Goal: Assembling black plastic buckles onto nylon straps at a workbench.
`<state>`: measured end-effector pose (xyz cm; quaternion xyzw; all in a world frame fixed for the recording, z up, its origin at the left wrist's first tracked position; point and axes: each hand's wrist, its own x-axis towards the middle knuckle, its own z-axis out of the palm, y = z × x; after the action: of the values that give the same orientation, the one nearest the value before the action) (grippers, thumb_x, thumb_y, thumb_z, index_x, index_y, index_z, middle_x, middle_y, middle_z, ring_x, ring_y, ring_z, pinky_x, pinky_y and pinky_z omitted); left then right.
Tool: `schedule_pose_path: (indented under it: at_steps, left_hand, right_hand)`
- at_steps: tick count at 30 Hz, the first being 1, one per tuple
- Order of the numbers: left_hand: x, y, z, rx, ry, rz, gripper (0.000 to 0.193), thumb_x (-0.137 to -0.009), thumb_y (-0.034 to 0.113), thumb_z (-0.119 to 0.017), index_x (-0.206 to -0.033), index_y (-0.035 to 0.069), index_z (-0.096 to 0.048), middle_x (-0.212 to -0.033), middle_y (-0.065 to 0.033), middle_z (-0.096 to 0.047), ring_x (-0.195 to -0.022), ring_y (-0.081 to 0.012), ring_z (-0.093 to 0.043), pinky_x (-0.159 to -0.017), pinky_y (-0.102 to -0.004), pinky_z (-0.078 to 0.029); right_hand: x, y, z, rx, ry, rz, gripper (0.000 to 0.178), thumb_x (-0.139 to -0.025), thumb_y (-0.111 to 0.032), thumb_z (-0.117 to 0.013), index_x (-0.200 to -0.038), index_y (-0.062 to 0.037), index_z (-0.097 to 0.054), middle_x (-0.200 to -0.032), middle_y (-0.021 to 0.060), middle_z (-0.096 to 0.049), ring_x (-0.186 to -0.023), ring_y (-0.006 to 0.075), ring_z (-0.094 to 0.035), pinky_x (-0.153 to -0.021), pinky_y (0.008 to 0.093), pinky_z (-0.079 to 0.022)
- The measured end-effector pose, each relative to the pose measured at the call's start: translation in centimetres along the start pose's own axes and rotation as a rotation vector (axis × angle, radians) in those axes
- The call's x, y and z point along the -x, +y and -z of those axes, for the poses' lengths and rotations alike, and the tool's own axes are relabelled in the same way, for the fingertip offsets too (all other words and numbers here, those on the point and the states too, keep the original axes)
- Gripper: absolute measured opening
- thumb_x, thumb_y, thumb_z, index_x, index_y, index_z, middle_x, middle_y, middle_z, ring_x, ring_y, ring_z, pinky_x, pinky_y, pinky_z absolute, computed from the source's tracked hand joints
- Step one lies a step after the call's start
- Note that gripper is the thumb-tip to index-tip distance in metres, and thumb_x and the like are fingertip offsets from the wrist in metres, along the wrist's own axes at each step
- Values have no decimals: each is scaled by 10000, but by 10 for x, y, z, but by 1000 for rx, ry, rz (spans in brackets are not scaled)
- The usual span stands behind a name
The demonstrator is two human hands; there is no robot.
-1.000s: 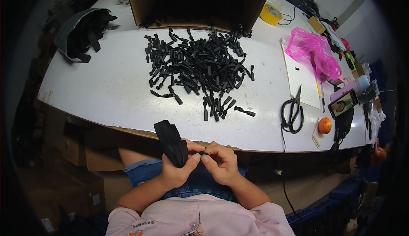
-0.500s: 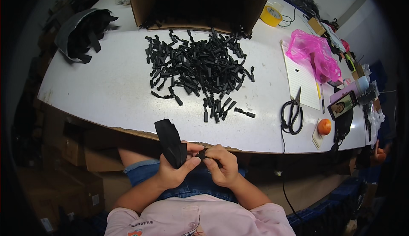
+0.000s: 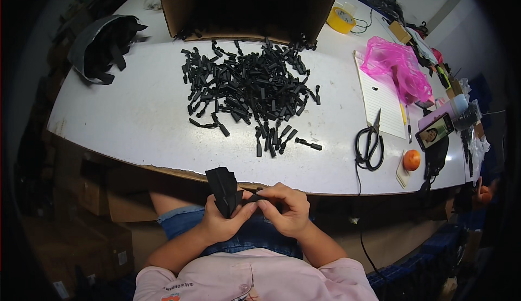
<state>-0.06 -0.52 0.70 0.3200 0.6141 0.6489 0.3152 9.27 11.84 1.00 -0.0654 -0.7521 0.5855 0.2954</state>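
Low in front of my lap, off the table's near edge, my left hand (image 3: 221,226) is closed round a bundle of flat black fabric strips (image 3: 221,188) that stick up above its thumb. My right hand (image 3: 288,214) meets it fingertip to fingertip, pinching a small dark end (image 3: 253,197) that looks like part of one strip. My fingers partly hide that piece. Beyond the hands, a loose heap of small black pull-tab-like parts (image 3: 260,86) covers the middle of the white table (image 3: 130,122).
An open cardboard box (image 3: 175,8) stands behind the heap. At left, a grey bag (image 3: 78,56) holds more black strips. To the right lie black scissors (image 3: 370,144), a lined pad (image 3: 374,97), a pink plastic bag (image 3: 396,65), yellow tape (image 3: 341,21), an orange fruit (image 3: 411,160) and a phone (image 3: 435,131).
The strip bundle in my left hand has tipped more upright and fanned. My right fingers have straightened somewhat, and more of the dark piece shows between both hands. The view has shifted slightly.
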Motion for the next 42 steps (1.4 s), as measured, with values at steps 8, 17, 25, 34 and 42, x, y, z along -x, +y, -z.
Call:
schedule_pose_path:
  at_steps: [8, 17, 25, 34, 42]
  left_hand:
    - [0, -2, -4, 3, 65, 84, 92, -734, 46, -594, -816, 5, -591, -513, 61, -445, -473, -5, -385, -442, -166, -320]
    - [-2, 0, -3, 56, -11, -14, 79, -742, 35, -578, -815, 11, -566, -613, 38, -484, -538, -16, -407, -484, -168, -331]
    - [-6, 1, 1, 109, -19, -193, 68, -760, 44, -566, -823, 21, -556, -707, -26, -519, -658, -84, -473, -573, -213, -372]
    - [-12, 3, 4, 425, 68, 207, 179, -807, 191, -545, -755, 20, -524, -533, 1, -465, -364, -45, -368, -347, -171, -283]
    - [-10, 5, 5, 220, -177, 279, 196, -791, 190, -574, -780, -1, -532, -669, 8, -509, -593, -36, -464, -512, -177, -366]
  right_hand:
    - [-4, -5, -3, 441, 28, 358, 193, -628, 44, -616, -808, 11, -554, -631, 94, -544, -492, 187, -523, -426, 255, -410]
    - [-2, -10, 3, 252, -13, 165, 154, -656, 29, -617, -797, 15, -557, -635, 92, -553, -481, 153, -524, -433, 229, -414]
    - [-8, -17, 5, 102, -39, 97, 153, -658, 55, -619, -800, 38, -565, -633, 89, -573, -496, 101, -516, -452, 194, -397]
    - [8, 4, -1, 195, -519, -177, 138, -688, -91, -622, -732, 2, -530, -558, 49, -497, -434, 125, -469, -414, 232, -380]
    - [-30, -7, -5, 412, -8, 296, 276, -652, -37, -642, -920, -26, -575, -723, 84, -525, -539, 123, -510, -465, 213, -407]
